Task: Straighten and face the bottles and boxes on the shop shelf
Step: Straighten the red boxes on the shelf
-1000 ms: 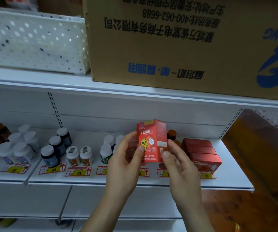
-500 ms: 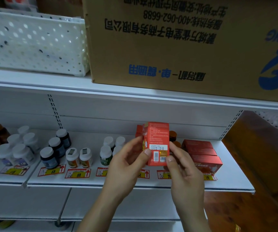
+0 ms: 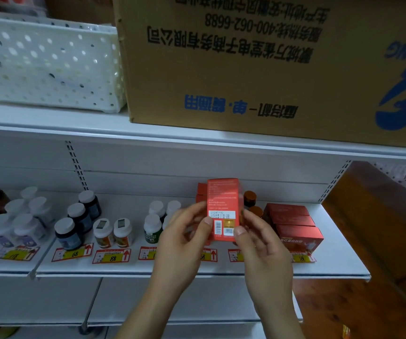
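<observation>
We pinch the red box (image 3: 222,209) upright between our left hand (image 3: 185,238) and right hand (image 3: 258,243), above the shelf (image 3: 197,270), its barcode side toward us. More red boxes (image 3: 200,194) stand just behind; stacked red cartons (image 3: 292,223) sit right, white-capped bottles (image 3: 156,221) left, brown bottles (image 3: 249,198) behind.

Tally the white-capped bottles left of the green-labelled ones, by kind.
Clear bottles: 5
Dark bottles: 3
Small orange-labelled bottles: 2
Total: 10
</observation>
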Demonstrator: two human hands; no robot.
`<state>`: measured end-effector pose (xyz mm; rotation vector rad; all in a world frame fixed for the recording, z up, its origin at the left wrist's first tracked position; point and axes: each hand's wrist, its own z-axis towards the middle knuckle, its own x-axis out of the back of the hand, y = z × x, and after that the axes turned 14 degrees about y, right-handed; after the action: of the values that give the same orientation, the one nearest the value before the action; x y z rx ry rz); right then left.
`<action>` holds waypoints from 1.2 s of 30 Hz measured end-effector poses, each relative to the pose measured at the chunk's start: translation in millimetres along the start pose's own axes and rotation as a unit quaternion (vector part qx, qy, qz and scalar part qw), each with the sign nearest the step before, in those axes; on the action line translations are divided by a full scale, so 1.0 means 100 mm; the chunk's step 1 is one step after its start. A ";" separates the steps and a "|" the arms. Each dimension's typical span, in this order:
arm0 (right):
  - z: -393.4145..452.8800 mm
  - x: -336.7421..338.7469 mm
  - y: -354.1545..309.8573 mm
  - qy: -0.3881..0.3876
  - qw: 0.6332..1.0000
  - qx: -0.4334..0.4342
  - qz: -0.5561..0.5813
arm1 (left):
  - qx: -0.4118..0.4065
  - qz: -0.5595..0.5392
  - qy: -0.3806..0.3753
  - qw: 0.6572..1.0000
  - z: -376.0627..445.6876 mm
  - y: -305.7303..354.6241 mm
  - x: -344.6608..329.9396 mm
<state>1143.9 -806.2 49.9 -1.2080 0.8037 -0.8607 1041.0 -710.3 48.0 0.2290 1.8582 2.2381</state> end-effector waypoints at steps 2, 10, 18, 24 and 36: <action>-0.01 -0.03 0.01 0.010 1.000 0.007 0.007 | 0.004 -0.005 0.004 1.000 0.00 0.01 -0.02; -0.03 -0.03 0.02 0.026 0.998 0.047 -0.037 | 0.068 -0.035 -0.032 0.997 0.03 0.01 0.00; 0.04 -0.02 -0.02 -0.032 0.999 -0.012 -0.014 | 0.079 -0.055 -0.059 0.994 0.07 -0.01 0.10; 0.01 -0.03 -0.01 -0.033 0.999 -0.013 -0.004 | 0.066 -0.049 -0.076 0.994 0.07 0.00 0.09; 0.08 -0.05 0.03 -0.032 0.999 -0.028 0.008 | 0.047 -0.013 -0.068 0.996 0.12 -0.02 0.07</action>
<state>1149.0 -797.5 48.6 -1.2716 0.7888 -0.7860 1036.9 -697.0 48.3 0.3624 1.8847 2.0648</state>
